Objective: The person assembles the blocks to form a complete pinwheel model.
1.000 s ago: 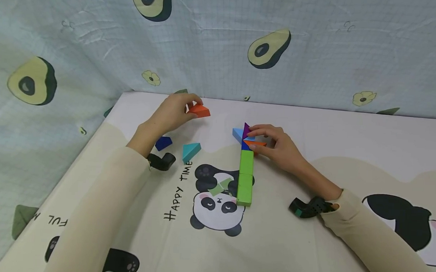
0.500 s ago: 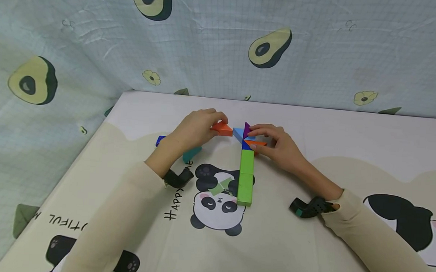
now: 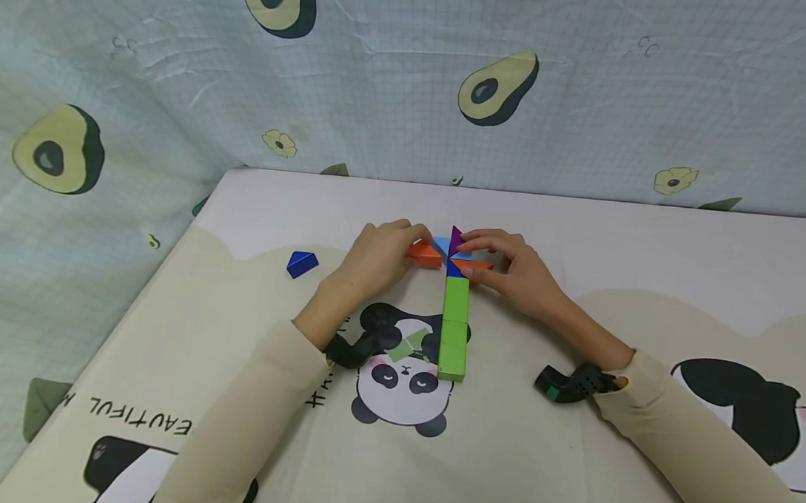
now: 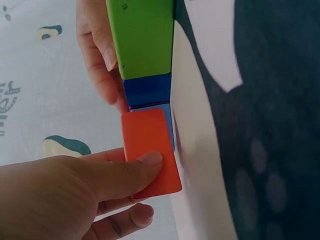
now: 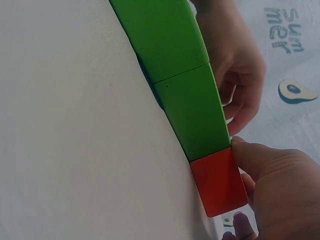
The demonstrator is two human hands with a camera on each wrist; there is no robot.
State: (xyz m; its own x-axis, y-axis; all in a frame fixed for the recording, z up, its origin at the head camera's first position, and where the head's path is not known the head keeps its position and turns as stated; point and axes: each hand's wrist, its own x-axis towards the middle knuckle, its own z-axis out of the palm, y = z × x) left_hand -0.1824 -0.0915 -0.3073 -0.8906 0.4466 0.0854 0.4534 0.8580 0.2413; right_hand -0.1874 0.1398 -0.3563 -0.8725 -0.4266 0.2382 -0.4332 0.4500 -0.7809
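Observation:
My left hand (image 3: 379,262) pinches an orange triangular block (image 4: 150,145) between thumb and fingers, just left of a row of blocks. My right hand (image 3: 512,266) holds the row's top end from the right. Its thumb and fingers grip another orange triangular block (image 5: 220,182) there, with a fingertip at the purple block (image 3: 454,240). Light blue pieces (image 3: 441,245) and a dark blue piece (image 3: 454,270) lie around the same centre. Below them, two green blocks (image 3: 453,335) run end to end toward me. In the left wrist view, the orange block overlaps a light blue one.
A loose dark blue block (image 3: 302,264) lies to the left on the panda-printed cloth (image 3: 536,456). The left forearm hides the teal block. An avocado-print curtain (image 3: 395,96) hangs behind the table's far edge. Each wrist wears a black camera mount (image 3: 575,383).
My left hand has carried its orange block right and toward me, up to the row's left side. The forearm now covers the teal block. My right hand has stayed in place.

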